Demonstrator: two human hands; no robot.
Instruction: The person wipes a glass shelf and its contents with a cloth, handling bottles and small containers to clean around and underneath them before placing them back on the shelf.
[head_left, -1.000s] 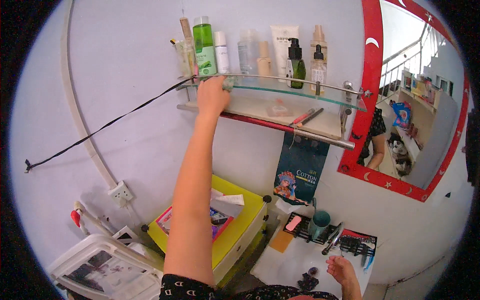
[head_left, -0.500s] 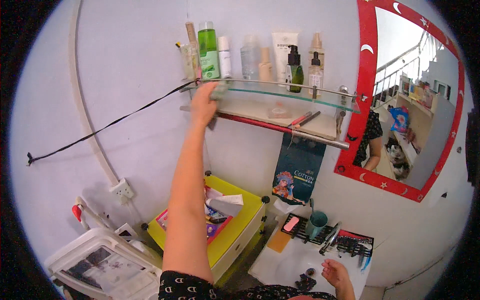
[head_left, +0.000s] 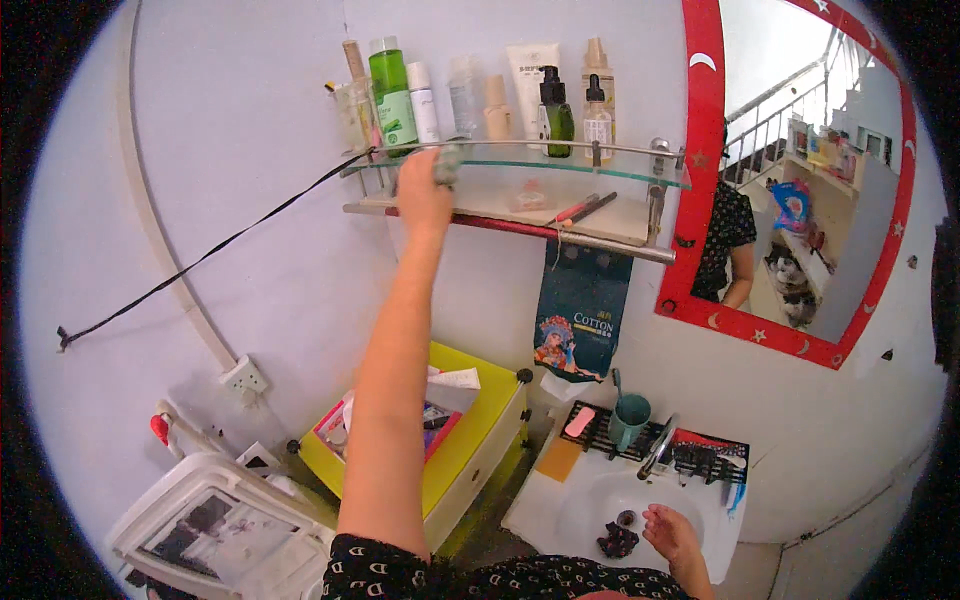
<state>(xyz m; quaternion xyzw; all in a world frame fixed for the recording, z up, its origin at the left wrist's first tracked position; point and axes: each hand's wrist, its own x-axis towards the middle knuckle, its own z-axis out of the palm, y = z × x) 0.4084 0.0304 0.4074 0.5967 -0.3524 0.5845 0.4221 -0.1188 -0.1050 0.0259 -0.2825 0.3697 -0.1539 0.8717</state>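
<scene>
My left hand (head_left: 424, 190) reaches up to the glass shelf (head_left: 520, 170), closed on a bunched grey-green cloth (head_left: 448, 165) at the shelf's front edge. Right behind it stand a tall green bottle (head_left: 393, 95) and a slim white bottle (head_left: 423, 103). Further along are a beige bottle (head_left: 497, 108), a white tube (head_left: 533, 90), a dark green pump bottle (head_left: 555, 115) and a dropper bottle (head_left: 597, 125). Low on the right, my right hand (head_left: 670, 532) hangs over the white sink (head_left: 580, 520), fingers loosely apart with nothing in them. A dark crumpled item (head_left: 618, 540) lies in the basin.
A red-framed mirror (head_left: 700, 150) hangs at right. Under the shelf are a lower ledge with pens (head_left: 585, 210) and a dark hanging package (head_left: 580, 310). A black cord (head_left: 220, 245) stretches left from the shelf. Below stand a yellow-topped cabinet (head_left: 490, 390) and a green cup (head_left: 629, 418).
My left hand has slid right along the shelf edge with the cloth, past the green bottle. The view has shifted slightly. My right hand stays over the sink.
</scene>
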